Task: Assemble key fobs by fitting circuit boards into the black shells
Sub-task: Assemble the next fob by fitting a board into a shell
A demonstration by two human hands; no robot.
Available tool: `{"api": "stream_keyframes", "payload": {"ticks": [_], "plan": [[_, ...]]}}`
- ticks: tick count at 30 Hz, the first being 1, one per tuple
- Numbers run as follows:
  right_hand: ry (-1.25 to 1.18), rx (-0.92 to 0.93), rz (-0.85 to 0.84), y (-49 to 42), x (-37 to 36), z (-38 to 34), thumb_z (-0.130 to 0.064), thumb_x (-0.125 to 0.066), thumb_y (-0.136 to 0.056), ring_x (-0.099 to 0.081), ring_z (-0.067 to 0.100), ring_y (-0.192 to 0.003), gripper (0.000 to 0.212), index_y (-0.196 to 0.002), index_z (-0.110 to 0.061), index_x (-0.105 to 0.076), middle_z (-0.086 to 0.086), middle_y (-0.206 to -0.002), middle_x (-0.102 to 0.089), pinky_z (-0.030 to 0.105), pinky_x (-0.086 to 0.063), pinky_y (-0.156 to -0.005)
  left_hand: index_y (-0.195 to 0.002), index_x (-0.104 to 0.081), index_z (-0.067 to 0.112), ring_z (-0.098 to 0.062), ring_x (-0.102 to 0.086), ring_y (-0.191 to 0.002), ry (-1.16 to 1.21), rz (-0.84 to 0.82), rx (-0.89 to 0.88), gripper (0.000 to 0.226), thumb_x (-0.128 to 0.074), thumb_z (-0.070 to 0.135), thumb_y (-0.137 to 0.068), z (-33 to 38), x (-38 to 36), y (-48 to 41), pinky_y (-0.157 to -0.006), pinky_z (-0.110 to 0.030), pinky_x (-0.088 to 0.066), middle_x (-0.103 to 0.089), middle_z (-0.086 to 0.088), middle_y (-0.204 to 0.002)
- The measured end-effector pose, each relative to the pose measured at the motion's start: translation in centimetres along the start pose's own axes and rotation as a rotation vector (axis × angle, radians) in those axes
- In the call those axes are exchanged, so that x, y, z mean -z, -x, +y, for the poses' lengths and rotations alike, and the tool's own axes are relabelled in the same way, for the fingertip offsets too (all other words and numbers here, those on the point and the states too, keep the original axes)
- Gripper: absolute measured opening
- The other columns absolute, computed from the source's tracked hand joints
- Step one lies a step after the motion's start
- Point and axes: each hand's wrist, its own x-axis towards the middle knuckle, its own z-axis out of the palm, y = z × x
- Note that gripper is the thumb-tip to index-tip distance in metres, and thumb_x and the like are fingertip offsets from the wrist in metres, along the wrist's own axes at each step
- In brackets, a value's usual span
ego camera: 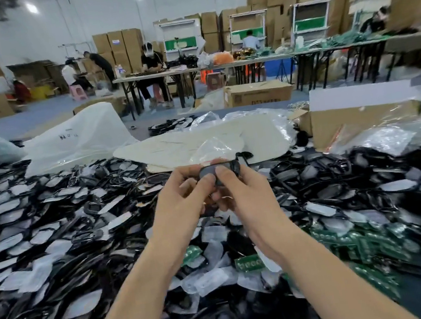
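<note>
Both my hands are raised over the middle of the table and hold one black key fob shell (212, 170) between them. My left hand (179, 197) grips its left end with curled fingers, the thumb pressing on top. My right hand (241, 190) grips its right side, thumb on the shell's face. A small loop end of the shell sticks out at the upper right. Any circuit board inside it is hidden. Green circuit boards (360, 243) lie heaped at the lower right, and one (247, 263) lies between my forearms.
A deep pile of black shells (49, 226) and clear film pieces covers the table. White plastic bags (82, 138) and a pale sheet (201, 141) lie beyond my hands. A cardboard box (363, 118) stands at the right. Other workers sit at far tables.
</note>
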Motion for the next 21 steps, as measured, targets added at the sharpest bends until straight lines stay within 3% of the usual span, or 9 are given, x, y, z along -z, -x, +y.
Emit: {"api": "stream_keyframes", "payload": {"ticks": [5,8,10,12,14,18,21], "plan": [[-0.176,0.002,0.096,3.9,5.9,-1.9,-0.01,-0.055,-0.103,-0.058,0.012,-0.056,0.018,-0.1,-0.01,-0.072,0.008,-0.081,-0.07,0.024,-0.049,-0.051,-0.097,-0.068,0.029,-0.011,-0.059,-0.065,0.011,-0.048,-0.052,0.002,-0.066,0.029,-0.096,-0.5,-7.6,3.0,-0.056,-0.021,-0.047,-0.067,-0.002,-0.077],[-0.198,0.015,0.15,6.0,8.7,-2.7,-0.008,-0.054,-0.102,-0.058,0.012,-0.054,0.018,-0.099,-0.007,-0.072,0.007,-0.073,-0.069,0.023,-0.049,-0.05,-0.089,-0.067,0.036,-0.012,-0.058,-0.068,-0.007,-0.067,-0.066,0.007,-0.066,0.034,-0.096,-0.7,-10.8,4.8,-0.06,-0.028,-0.049,-0.065,-0.001,-0.075],[-0.193,0.019,0.177,7.2,10.4,-2.8,-0.01,-0.053,-0.103,-0.058,0.012,-0.056,0.02,-0.102,-0.006,-0.073,0.005,-0.07,-0.067,0.024,-0.05,-0.053,-0.087,-0.067,0.036,-0.009,-0.06,-0.067,-0.023,-0.075,-0.065,0.012,-0.064,0.03,-0.097,-0.9,-12.4,5.8,-0.061,-0.025,-0.049,-0.065,0.002,-0.071],[-0.175,0.017,0.205,8.3,11.8,-2.7,-0.012,-0.051,-0.104,-0.059,0.012,-0.057,0.023,-0.103,-0.006,-0.074,0.006,-0.069,-0.066,0.024,-0.051,-0.054,-0.09,-0.067,0.033,-0.012,-0.062,-0.07,-0.048,-0.089,-0.042,0.011,-0.063,0.027,-0.098,-1.0,-13.4,6.7,-0.064,-0.03,-0.051,-0.069,-0.007,-0.076],[-0.112,0.018,0.219,9.2,13.1,-2.5,-0.013,-0.05,-0.105,-0.061,0.012,-0.06,0.025,-0.102,-0.008,-0.075,0.006,-0.07,-0.068,0.023,-0.053,-0.056,-0.095,-0.067,0.026,-0.011,-0.062,-0.067,-0.11,-0.116,-0.027,0.007,-0.062,0.026,-0.099,-1.1,-13.8,7.3,-0.062,-0.03,-0.05,-0.071,-0.008,-0.078],[0.133,0.048,0.197,10.6,15.3,-2.8,-0.013,-0.056,-0.102,-0.065,0.013,-0.062,0.023,-0.097,-0.022,-0.077,0.004,-0.071,-0.071,0.022,-0.054,-0.059,-0.097,-0.064,0.021,-0.003,-0.059,-0.054,-0.221,-0.179,0.007,0.006,-0.059,0.019,-0.1,-1.0,-13.9,8.2,-0.053,-0.02,-0.047,-0.069,0.009,-0.065],[0.296,0.059,0.152,11.6,16.4,-3.1,-0.014,-0.06,-0.101,-0.066,0.012,-0.063,0.016,-0.103,-0.022,-0.074,0.001,-0.072,-0.072,0.023,-0.053,-0.059,-0.098,-0.062,0.019,-0.004,-0.062,-0.057,-0.227,-0.201,0.051,0.005,-0.059,0.015,-0.1,-1.0,-13.9,9.0,-0.054,-0.019,-0.048,-0.07,0.005,-0.067]]}}
